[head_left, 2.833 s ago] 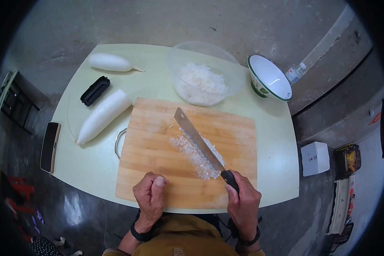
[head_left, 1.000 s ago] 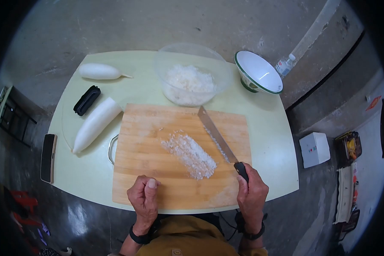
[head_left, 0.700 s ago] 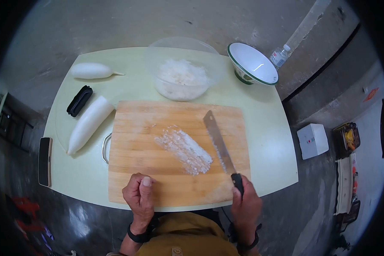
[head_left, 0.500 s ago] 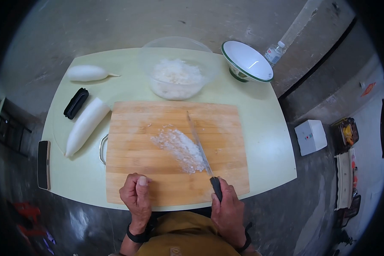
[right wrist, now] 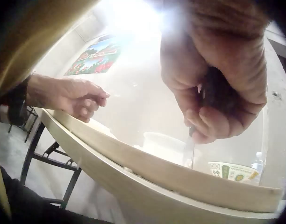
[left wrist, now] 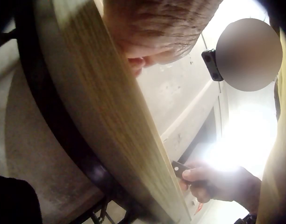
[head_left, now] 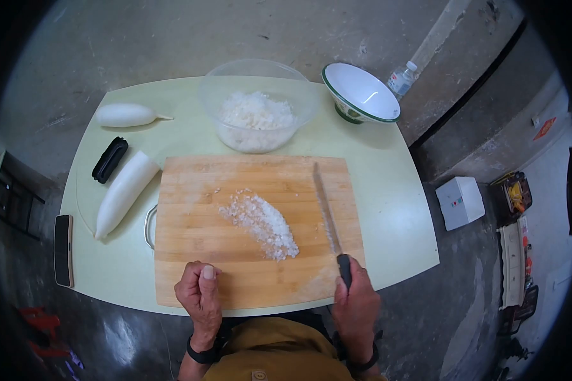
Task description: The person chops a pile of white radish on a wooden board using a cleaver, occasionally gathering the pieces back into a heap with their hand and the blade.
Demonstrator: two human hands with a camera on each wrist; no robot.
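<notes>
My right hand (head_left: 356, 308) grips the black handle (head_left: 344, 272) of a kitchen knife, its blade (head_left: 326, 206) pointing away over the right part of the wooden cutting board (head_left: 194, 267). In the right wrist view the fingers (right wrist: 210, 123) are wrapped round the handle. To the left of the blade lies a heap of finely chopped white bits (head_left: 260, 225), apart from it. A few specks cling along the blade's edge. My left hand (head_left: 200, 295) rests at the board's front left edge, fingers curled in, thumb on top, holding nothing.
A clear bowl of white shreds (head_left: 257, 111) stands behind the board. To its right are a green-rimmed bowl (head_left: 362, 92) and a bottle (head_left: 401, 79). Two white radishes (head_left: 127, 197), a black case (head_left: 110, 160) and a phone (head_left: 63, 251) lie left; a metal handle (head_left: 149, 227) sticks out beside the board.
The knife has gone from the chopped heap out to the right, back onto the heap's right edge, then right again. The heap is more gathered. My left hand has stayed at the board's edge.
</notes>
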